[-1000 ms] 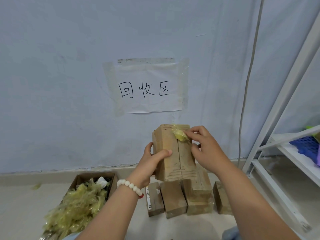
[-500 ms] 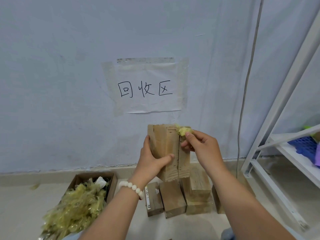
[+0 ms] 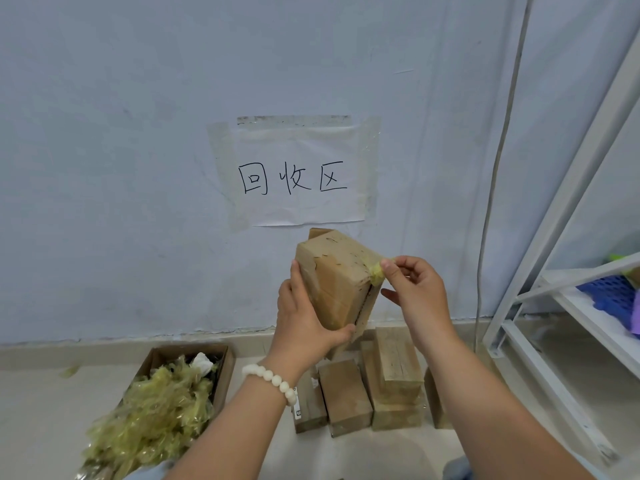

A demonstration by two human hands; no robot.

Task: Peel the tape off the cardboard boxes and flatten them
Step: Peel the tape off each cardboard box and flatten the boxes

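My left hand [image 3: 304, 317] grips the cardboard box [image 3: 337, 275] mid-air from its 9 o'clock side as an anchor, tilted so my right hand [image 3: 415, 289], pinching the yellow tape wad [image 3: 377, 271] at its 3 o'clock corner, can pull clear.

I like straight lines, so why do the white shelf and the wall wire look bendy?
Head view: the wide-angle lens curves the shelf frame and the wire near the right edge; the held box in the middle looks straight and sharp.

Taped to the wall [image 3: 104, 168], a handwritten paper sign [image 3: 298, 209]. Right edge of the floor [image 3: 34, 410]: white rack [image 3: 538, 258] holding a blue basket [image 3: 606, 292].
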